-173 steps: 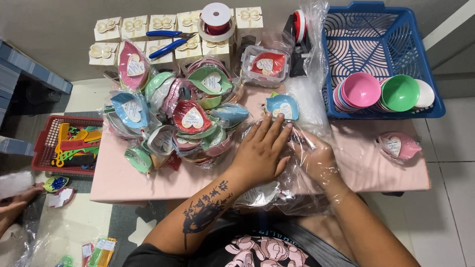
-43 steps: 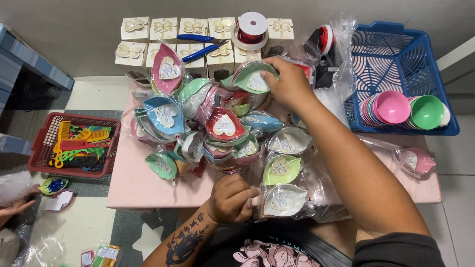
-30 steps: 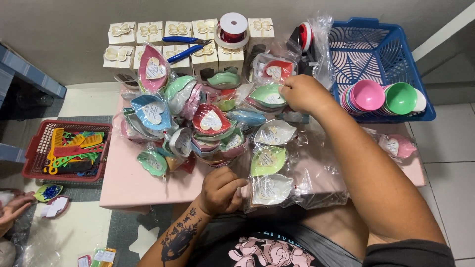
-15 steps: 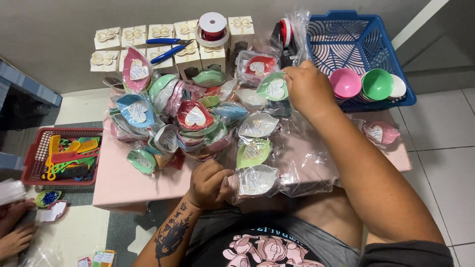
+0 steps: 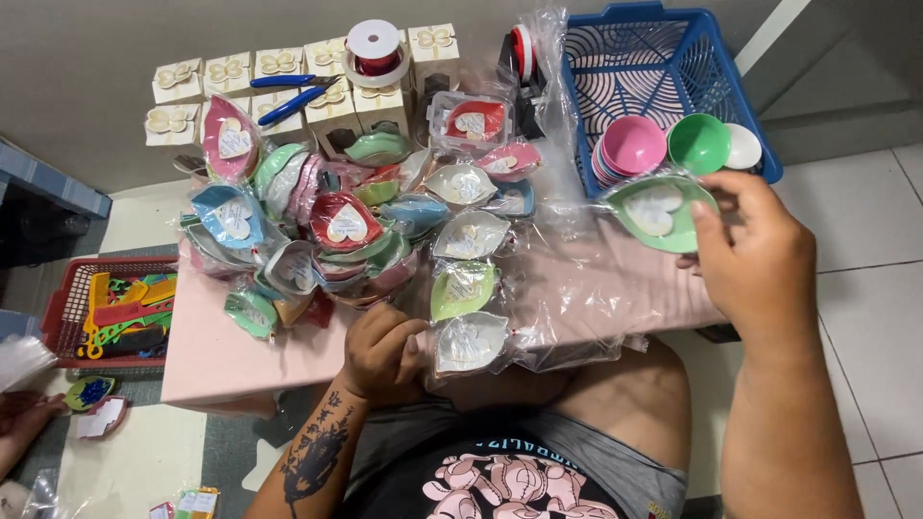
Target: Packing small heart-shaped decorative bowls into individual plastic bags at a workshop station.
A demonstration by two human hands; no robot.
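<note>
My right hand (image 5: 755, 255) holds a green leaf-shaped dish (image 5: 660, 210) wrapped in clear plastic, lifted over the right end of the pink table (image 5: 207, 351), just below the blue basket (image 5: 663, 58). A heart-shaped card lies inside the dish. My left hand (image 5: 378, 348) rests in a loose fist at the table's near edge, next to a wrapped white dish (image 5: 468, 341). A row of wrapped dishes, light green (image 5: 461, 288) and white (image 5: 469, 234), runs up the middle. A big pile of wrapped dishes (image 5: 317, 226) in several colours fills the left part.
The blue basket holds pink (image 5: 630, 146), green (image 5: 699, 142) and white bowls. Cream gift boxes (image 5: 332, 106), blue pliers (image 5: 288, 96) and a red ribbon spool (image 5: 373, 48) line the back. A red basket of combs (image 5: 111, 303) sits on the floor at left, near another person's hand (image 5: 21, 418).
My right hand has carried the green wrapped dish from the back middle of the table to the right, below the blue basket. My left hand stays fisted at the near edge.
</note>
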